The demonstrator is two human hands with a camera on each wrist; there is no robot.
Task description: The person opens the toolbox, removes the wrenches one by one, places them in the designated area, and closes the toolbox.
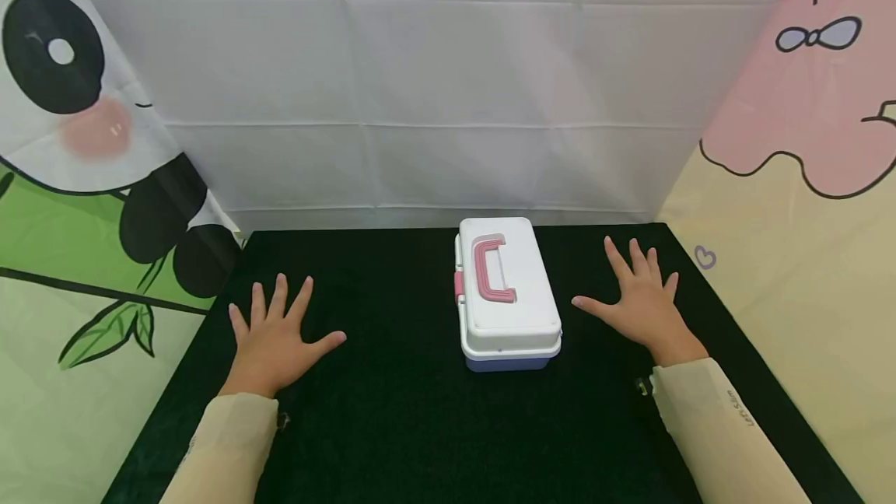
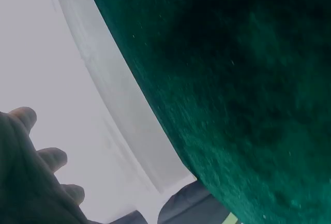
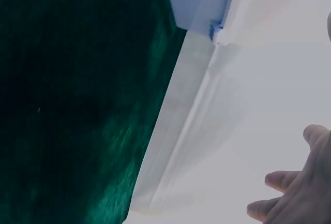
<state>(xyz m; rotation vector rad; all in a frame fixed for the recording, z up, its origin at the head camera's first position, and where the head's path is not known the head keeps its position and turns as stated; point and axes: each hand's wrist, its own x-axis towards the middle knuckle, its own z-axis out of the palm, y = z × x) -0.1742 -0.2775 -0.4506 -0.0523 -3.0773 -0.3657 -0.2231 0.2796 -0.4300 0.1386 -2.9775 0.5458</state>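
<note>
A white lidded storage box [image 1: 514,325] with a pink handle [image 1: 488,271] on top and a blue base stands right of the middle of the dark green table, its lid down. A pink latch shows on its left side. My left hand [image 1: 269,348], fingers spread, is over the table's left part, well apart from the box. To the right of the box, my right hand [image 1: 644,306] also has its fingers spread and holds nothing; its thumb points toward the box without touching. In the right wrist view, part of the blue base [image 3: 201,1] shows at the top.
Dark green cloth [image 1: 392,426] covers the table. A white creased sheet [image 1: 448,99] hangs behind its back edge. Cartoon-printed sheets flank it, a panda [image 1: 105,154] on the left and a pink animal [image 1: 805,115] on the right.
</note>
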